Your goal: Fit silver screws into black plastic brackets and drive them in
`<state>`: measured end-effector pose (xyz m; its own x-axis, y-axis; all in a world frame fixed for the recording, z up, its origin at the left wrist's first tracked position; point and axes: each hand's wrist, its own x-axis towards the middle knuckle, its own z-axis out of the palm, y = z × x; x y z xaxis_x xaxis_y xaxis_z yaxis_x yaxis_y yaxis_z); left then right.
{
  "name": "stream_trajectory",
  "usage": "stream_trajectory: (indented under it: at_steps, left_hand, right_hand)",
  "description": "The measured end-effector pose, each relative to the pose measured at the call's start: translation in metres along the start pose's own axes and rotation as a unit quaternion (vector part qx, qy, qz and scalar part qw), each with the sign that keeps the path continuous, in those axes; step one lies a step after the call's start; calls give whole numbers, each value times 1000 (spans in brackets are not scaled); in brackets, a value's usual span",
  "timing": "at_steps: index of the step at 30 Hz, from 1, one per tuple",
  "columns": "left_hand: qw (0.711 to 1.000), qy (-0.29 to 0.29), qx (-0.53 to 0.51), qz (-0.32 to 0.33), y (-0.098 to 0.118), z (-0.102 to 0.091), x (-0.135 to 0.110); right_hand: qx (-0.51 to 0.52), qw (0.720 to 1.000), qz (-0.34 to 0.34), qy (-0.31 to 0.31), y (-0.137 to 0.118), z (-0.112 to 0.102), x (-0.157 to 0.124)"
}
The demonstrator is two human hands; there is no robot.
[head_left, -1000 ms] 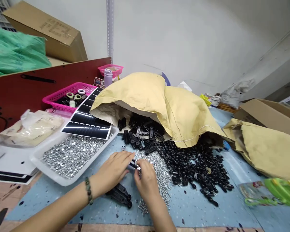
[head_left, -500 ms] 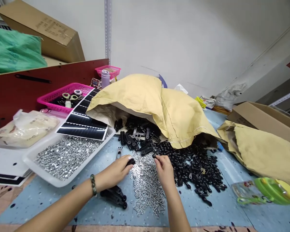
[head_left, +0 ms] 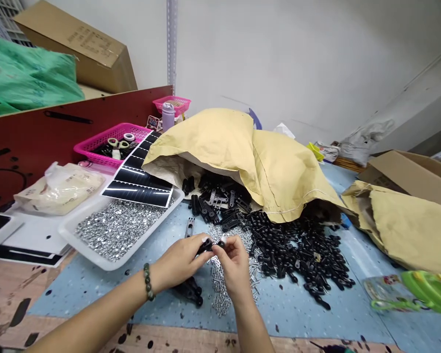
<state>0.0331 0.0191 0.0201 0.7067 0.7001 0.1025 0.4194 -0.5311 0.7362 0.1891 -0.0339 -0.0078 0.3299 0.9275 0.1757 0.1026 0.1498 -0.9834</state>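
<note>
My left hand (head_left: 185, 260), with a beaded bracelet at the wrist, is closed on a black plastic part (head_left: 205, 246). Close against it, my right hand (head_left: 234, 264) pinches a small black piece (head_left: 221, 243) at the end of that part. Their exact shapes are partly hidden by my fingers. Beneath both hands spreads a pile of silver screws and nuts (head_left: 220, 289). Several longer black parts (head_left: 191, 291) lie under my left wrist. A grey slotted part (head_left: 190, 227) rests just beyond my left hand. Many small black knob-ended pieces (head_left: 297, 250) are heaped to the right.
Two paper sacks (head_left: 209, 132) spill black parts at the back. A white tray (head_left: 123, 262) of small metal pieces stands left, partly under a printed sheet (head_left: 143, 176). Behind it is a pink basket (head_left: 84, 147) with scissors. A green-lidded bottle (head_left: 422, 291) lies on the right.
My right hand has moved left and brought its small black piece up against the black part in my left hand. The whole view has shifted slightly.
</note>
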Motion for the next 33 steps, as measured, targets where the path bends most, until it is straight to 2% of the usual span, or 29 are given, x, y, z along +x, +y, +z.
stream_trajectory:
  at_steps: [3, 7, 10, 12, 15, 16, 18, 23, 28, 33]
  left_hand:
    - [1000, 6, -5, 13, 2, -3, -1]
    - [999, -9, -30, 18, -1, -6, -7]
    - [999, -8, -30, -10, -8, -8, -13]
    - [999, 11, -27, -46, -14, -11, -14]
    - [994, 38, -28, -94, -22, -14, -13]
    - [994, 41, -29, -102, -24, -14, -12]
    - [993, 37, -32, -109, -27, -13, -10]
    - [995, 35, -31, -93, -32, -10, -7]
    - [998, 19, -20, -48, -36, -6, -2]
    - [999, -25, 23, 9, -40, 11, 5]
  right_hand:
    - [3, 1000, 2, 9, -3, 7, -5]
    - [7, 999, -3, -34, 0, 4, -9]
    - [-91, 992, -23, -80, 9, -7, -12]
    - [-234, 965, -49, -103, 16, -12, -15]
    - [-425, 892, -102, -111, 28, -11, -23]
    - [-457, 875, -116, -112, 30, -8, -25]
    - [-480, 860, -131, -111, 33, -3, -29]
    - [-483, 865, -117, -70, 30, -4, -32]
    - [-486, 857, -136, -103, 29, -6, -32]
    - [-431, 892, -132, -32, 31, -13, -34]
